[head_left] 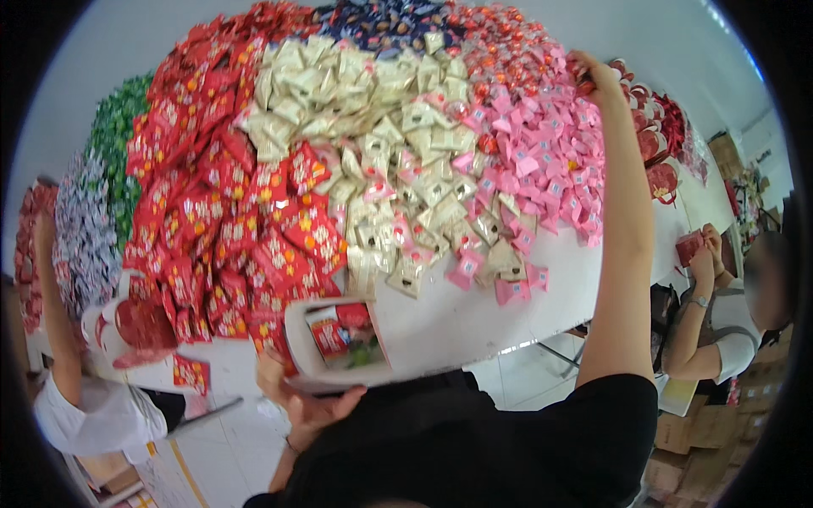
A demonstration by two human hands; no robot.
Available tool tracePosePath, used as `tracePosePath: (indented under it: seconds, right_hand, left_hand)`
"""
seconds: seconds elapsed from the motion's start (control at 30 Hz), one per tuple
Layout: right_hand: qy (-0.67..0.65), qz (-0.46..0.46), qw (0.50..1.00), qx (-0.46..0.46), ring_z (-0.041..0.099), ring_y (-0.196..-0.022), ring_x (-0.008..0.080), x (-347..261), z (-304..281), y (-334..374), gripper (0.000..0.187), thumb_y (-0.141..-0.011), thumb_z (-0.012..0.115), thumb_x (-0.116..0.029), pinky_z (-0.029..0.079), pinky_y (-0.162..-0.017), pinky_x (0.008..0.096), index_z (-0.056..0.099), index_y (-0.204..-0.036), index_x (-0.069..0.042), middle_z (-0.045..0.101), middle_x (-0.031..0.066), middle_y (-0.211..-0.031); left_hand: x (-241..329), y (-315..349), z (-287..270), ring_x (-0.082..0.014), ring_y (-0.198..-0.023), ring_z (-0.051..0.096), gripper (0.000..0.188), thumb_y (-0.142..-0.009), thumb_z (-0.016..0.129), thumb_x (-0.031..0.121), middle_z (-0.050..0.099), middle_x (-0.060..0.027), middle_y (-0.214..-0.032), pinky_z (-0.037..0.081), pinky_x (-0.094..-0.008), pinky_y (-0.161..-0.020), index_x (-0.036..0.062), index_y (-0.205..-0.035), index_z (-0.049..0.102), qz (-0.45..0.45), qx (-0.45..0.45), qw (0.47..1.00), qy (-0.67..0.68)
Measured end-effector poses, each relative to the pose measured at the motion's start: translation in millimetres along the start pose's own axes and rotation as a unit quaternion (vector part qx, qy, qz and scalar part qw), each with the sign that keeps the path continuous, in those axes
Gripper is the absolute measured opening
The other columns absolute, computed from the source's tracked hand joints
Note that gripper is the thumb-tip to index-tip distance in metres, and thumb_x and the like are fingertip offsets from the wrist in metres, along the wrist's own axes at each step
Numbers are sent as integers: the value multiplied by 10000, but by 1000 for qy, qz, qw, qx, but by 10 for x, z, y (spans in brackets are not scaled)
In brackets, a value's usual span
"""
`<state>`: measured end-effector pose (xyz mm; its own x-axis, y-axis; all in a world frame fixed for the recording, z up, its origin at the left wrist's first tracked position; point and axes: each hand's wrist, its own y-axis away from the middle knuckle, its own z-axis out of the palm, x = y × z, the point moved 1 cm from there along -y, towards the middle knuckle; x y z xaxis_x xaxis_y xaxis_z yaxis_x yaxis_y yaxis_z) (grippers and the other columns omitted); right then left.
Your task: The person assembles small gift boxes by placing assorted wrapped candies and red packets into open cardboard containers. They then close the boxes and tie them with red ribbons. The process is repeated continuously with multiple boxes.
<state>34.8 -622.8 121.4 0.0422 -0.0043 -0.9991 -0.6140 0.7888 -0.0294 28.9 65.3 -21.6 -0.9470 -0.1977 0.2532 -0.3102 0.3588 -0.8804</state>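
At the table's near edge sits a small white open box [295, 337] with a red packet [329, 333] and green-wrapped pieces inside. My left hand [301, 406] spans its near left corner, thumb along the near side, fingers on the left side against a red flowered packet [268, 335]. With my right arm stretched far out, my right hand [595, 78] reaches the right end of the pile. Its fingers curl down at the red-wrapped candies [525, 46], above the pink packets [550, 161]; what lies under the fingertips is hidden.
Cream packets [415, 195] fill the middle of the white table [440, 330]; more red flowered packets [195, 195] lie left, green and bluish heaps beyond. Red and white round boxes [140, 330] stand at the left. One person works on the left; another, at right, holds a red box [690, 247].
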Motion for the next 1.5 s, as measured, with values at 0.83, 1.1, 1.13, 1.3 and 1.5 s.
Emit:
tracePosePath:
  seconds: [0.83,1.1,1.13,1.3,1.5]
  right_hand:
    - [312,-526,681,-403,542,-921,321,36,2672,4395,458,-746,660,-471,434,-772,422,610,-965,-72,537,140,-1071]
    - [295,-393,809,-322,339,-1308,396,285,2214,4460,1014,-580,744,-631,258,-1069,492,437,-1344,-38,356,235,-1399]
    - [257,-377,828,-326,370,-1291,367,478,2199,4477,1038,-611,833,-410,283,-1062,466,302,-1412,-17,343,224,-1404]
    - [157,-359,899,-194,433,-1233,288,571,2118,4626,1022,-604,802,-62,350,-1036,403,214,-1436,7,402,179,-1357]
    - [219,-307,917,-134,423,-1229,286,842,1840,4538,1037,-624,807,-97,330,-1039,395,184,-1449,-9,378,148,-1365]
  left_hand:
    - [324,-418,-15,-339,-1170,447,672,-718,771,159,465,-179,-1272,372,-415,-985,30,-1293,449,-195,-67,972,113]
    - [-544,-198,-1051,-365,-1322,244,1038,-621,856,280,219,-247,-1436,233,-487,-1070,-15,-1362,192,-58,115,944,-304]
    - [-723,-154,-1293,-311,-1326,245,1037,-623,851,260,177,-224,-1441,223,-467,-1079,-16,-1367,184,-164,155,931,-289]
    - [-1388,58,-1682,-410,-1332,162,1294,-505,898,389,154,-287,-1405,158,-488,-1099,-83,-1390,82,-250,133,906,-316]
    - [-1702,-100,-1299,-426,-1319,201,1170,-574,870,303,201,-308,-1400,170,-478,-1104,-88,-1390,129,-210,123,905,-350]
